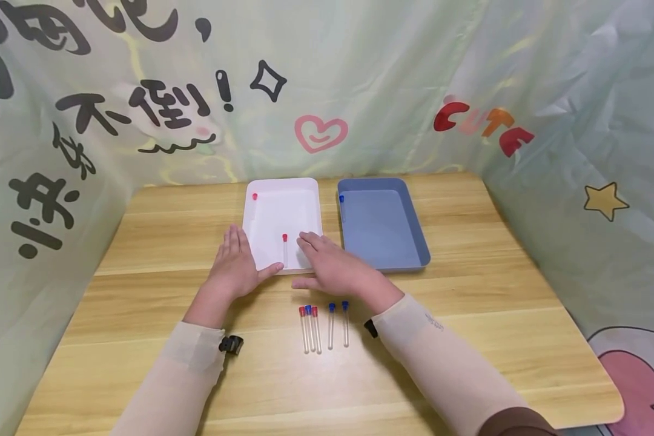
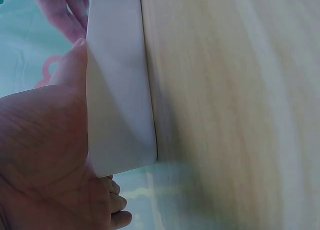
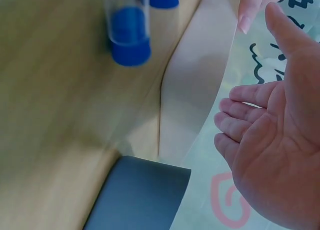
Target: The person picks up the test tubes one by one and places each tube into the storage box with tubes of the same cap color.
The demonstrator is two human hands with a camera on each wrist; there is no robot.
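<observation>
My left hand [image 1: 233, 266] lies at the front left corner of the white tray [image 1: 283, 209], fingers straight along its side and thumb at the front rim. In the left wrist view, the thumb meets the upper edge of the tray wall [image 2: 120, 89]. My right hand [image 1: 335, 266] is held flat at the tray's front right corner, fingers extended over the rim and holding nothing; whether it touches the tray I cannot tell. Inside the white tray lie a red-capped test tube [image 1: 285, 248] near the front and another red-capped tube [image 1: 255, 197] at the back left.
To the right stands a blue-grey tray [image 1: 384, 230] with a blue-capped tube [image 1: 342, 200] along its left wall. Closer to me, on the wooden table [image 1: 251, 387], several tubes lie side by side, among them a red-capped tube [image 1: 317, 330] and a blue-capped tube [image 1: 331, 327].
</observation>
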